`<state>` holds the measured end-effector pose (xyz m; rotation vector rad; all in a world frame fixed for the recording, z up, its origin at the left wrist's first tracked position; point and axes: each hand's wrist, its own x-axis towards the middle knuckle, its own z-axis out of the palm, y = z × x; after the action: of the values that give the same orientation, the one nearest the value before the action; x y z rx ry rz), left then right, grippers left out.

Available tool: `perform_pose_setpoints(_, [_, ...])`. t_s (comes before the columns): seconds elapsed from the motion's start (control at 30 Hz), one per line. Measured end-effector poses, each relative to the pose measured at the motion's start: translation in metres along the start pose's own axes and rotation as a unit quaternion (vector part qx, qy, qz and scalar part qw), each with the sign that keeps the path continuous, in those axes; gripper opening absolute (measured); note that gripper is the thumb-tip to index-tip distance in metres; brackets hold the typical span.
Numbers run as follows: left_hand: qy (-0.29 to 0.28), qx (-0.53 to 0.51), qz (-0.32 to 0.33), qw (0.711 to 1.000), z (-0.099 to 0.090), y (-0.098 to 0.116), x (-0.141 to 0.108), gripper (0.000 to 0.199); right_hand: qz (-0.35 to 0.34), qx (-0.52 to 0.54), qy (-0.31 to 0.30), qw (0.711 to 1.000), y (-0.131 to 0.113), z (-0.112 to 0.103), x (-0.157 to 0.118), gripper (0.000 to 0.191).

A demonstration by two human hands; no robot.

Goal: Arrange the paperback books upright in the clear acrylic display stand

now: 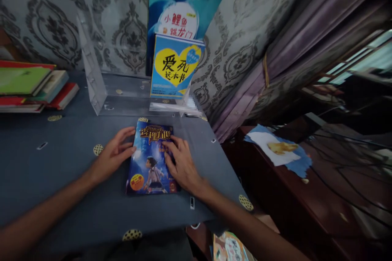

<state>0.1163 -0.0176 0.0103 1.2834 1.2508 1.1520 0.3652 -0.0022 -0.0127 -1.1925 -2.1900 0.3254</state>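
Observation:
A blue paperback book [148,163] lies face up on the table, its cover showing a cartoon child and gold lettering. At its left edge is my left hand [118,151], with fingers apart and the tips at or just beside the cover's side. My right hand [183,165] rests along the right side of the book, its spread fingers lying on the cover. Neither hand is closed around anything. Just behind the book stands a clear plastic book rack [122,107], holding a blue book with a yellow heart [174,67] in front of a teal picture book [183,8].
Stacked books [27,83] sit on the table's left side. The dark grey tablecloth [70,183] ends at a right edge. Beyond it, a reddish-brown surface [260,171] carries torn paper [278,149] and cables. More books [231,246] are below the front edge. A purple curtain [272,57] hangs at right.

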Motion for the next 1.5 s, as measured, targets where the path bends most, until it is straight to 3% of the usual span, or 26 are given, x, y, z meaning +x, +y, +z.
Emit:
perform_pose_setpoints(0.07, [0.045, -0.088, -0.056, 0.994, 0.007, 0.002, -0.001, 0.070, 0.000, 0.009, 0.002, 1.000, 0.002, -0.001, 0.002, 0.033])
perform_pose_setpoints(0.13, [0.054, -0.159, -0.110, 0.980, 0.012, 0.004, -0.001, 0.073, -0.002, 0.023, 0.001, 1.000, 0.005, -0.003, 0.004, 0.033])
perform_pose_setpoints(0.3, [-0.041, -0.266, -0.196, 0.943, 0.017, 0.015, 0.007, 0.056, 0.018, 0.069, 0.023, 0.997, 0.010, -0.001, 0.004, 0.035])
perform_pose_setpoints(0.43, [-0.044, -0.308, -0.195, 0.930, 0.022, 0.023, 0.019, 0.042, 0.078, 0.159, 0.053, 0.983, 0.019, 0.005, 0.007, 0.048])
perform_pose_setpoints(0.57, [-0.004, -0.317, -0.200, 0.927, 0.029, 0.025, 0.031, 0.037, 0.176, 0.280, 0.058, 0.942, 0.036, 0.008, 0.024, 0.065])
perform_pose_setpoints(0.67, [0.003, -0.322, -0.203, 0.925, 0.030, 0.021, 0.036, 0.033, 0.216, 0.322, 0.062, 0.920, 0.047, 0.011, 0.037, 0.062])
perform_pose_setpoints(0.8, [-0.017, -0.315, -0.184, 0.931, 0.026, 0.014, 0.036, 0.044, 0.168, 0.243, 0.088, 0.951, 0.046, 0.014, 0.039, 0.049])
perform_pose_setpoints(1.07, [-0.034, -0.290, -0.157, 0.944, 0.027, 0.012, 0.031, 0.048, 0.091, 0.167, 0.036, 0.981, 0.034, 0.002, 0.030, 0.050])
perform_pose_setpoints(1.33, [-0.050, -0.278, -0.158, 0.946, 0.025, 0.009, 0.030, 0.063, 0.102, 0.202, 0.026, 0.974, 0.042, 0.000, 0.028, 0.058])
perform_pose_setpoints(1.5, [-0.059, -0.273, -0.153, 0.948, 0.023, 0.006, 0.031, 0.069, 0.145, 0.312, 0.025, 0.939, 0.046, 0.001, 0.029, 0.069])
